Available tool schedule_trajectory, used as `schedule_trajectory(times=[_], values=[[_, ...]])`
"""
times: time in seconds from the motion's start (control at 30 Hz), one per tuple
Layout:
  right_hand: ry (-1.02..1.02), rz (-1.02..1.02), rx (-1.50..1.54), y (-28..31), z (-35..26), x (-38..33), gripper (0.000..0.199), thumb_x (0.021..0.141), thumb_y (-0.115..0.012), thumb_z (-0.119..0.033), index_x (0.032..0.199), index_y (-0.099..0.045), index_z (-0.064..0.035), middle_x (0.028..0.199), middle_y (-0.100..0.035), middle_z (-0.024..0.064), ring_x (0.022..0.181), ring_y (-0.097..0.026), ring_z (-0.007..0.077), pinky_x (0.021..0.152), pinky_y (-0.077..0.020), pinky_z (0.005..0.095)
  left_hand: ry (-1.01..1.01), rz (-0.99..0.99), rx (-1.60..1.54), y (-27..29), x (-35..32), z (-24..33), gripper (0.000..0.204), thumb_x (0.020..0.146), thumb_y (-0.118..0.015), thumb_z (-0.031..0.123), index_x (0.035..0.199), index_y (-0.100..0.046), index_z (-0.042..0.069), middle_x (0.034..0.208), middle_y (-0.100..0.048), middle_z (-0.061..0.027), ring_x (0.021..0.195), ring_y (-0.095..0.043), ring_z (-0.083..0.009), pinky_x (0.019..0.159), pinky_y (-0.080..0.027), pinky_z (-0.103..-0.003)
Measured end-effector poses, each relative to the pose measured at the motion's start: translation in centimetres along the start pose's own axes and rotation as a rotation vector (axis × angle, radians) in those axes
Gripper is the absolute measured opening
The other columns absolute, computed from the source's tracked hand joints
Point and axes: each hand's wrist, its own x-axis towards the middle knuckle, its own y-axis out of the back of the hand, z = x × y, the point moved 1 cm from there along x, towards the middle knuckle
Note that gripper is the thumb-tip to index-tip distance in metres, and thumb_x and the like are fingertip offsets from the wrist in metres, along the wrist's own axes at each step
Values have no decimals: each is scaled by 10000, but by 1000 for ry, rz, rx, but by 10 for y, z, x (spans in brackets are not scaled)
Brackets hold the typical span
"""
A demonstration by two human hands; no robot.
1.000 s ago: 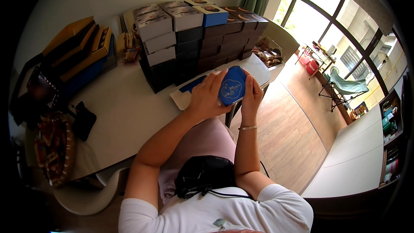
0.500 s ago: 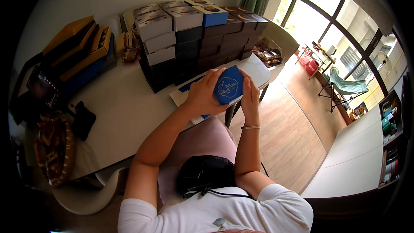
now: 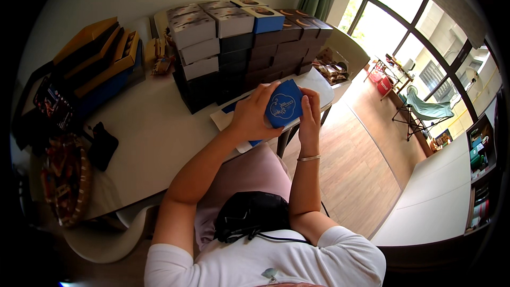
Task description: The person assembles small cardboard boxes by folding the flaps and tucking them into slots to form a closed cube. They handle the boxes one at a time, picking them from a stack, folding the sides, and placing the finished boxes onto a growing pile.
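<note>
A small blue box point(image 3: 284, 103) with a white emblem on its face is held up over the table's near edge. My left hand point(image 3: 249, 114) grips its left side, fingers curled over the top. On the box's right edge rests my right hand point(image 3: 309, 111), a thin bracelet on that wrist. Under the box a flat white sheet point(image 3: 313, 86) and a strip of blue card lie on the white table point(image 3: 143, 138).
Stacks of dark and white boxes point(image 3: 234, 48) stand behind the hands. Yellow and blue boxes point(image 3: 101, 66) lie at the far left, with a black pouch point(image 3: 102, 146) and a patterned round thing point(image 3: 66, 178) nearer. A black bag point(image 3: 249, 215) sits on my lap. Wooden floor lies right.
The blue box has turned slightly in my hands and sits a little lower. Both hands keep their hold.
</note>
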Motion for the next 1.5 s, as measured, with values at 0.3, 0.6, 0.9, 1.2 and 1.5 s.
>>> schedule_trajectory(times=[0.3, 0.6, 0.9, 1.2, 1.5], values=[[86, -102, -385, 2, -5, 0, 388, 1049, -473, -312, 1295, -588, -35, 1200, -659, 126, 1076, -622, 180, 909, -495, 302, -172, 102, 149, -2, 1, -5, 1004, 556, -855, 274, 1437, -399, 119, 1324, -518, -114, 1068, -627, -322, 859, -553, -387], [1, -196, -169, 5, -17, -1, 417, 1040, -476, -382, 1327, -548, -87, 1170, -665, 138, 1045, -636, 202, 895, -509, 326, -395, -33, 190, -8, -6, 5, 952, 521, -859, 202, 1392, -478, 134, 1314, -528, -100, 1169, -552, -314, 955, -496, -464], [90, -192, -195, -12, -17, -5, 358, 1024, -534, -302, 1267, -573, -43, 1157, -656, 116, 1065, -615, 183, 907, -494, 295, -457, 29, 164, -3, -5, -2, 962, 510, -868, 215, 1388, -482, 141, 1302, -522, -117, 1154, -550, -317, 986, -455, -486], [98, 241, -14, 8, -3, -4, 348, 1050, -485, -313, 1212, -595, -25, 1114, -639, 82, 942, -601, 119, 815, -516, 258, -436, 536, 135, -1, -3, -2, 1087, 640, -904, 460, 1479, -309, 109, 1451, -409, -162, 1331, -438, -345, 1160, -265, -444], [20, 134, 231, -16, 2, -7, 371, 990, -603, -191, 1303, -528, -5, 1200, -585, 85, 1084, -559, 138, 936, -463, 259, 285, 63, -1090, -39, -8, -12, 804, 846, -790, 150, 1458, -277, 55, 1329, -514, -126, 1215, -550, -234, 912, -534, -325]])
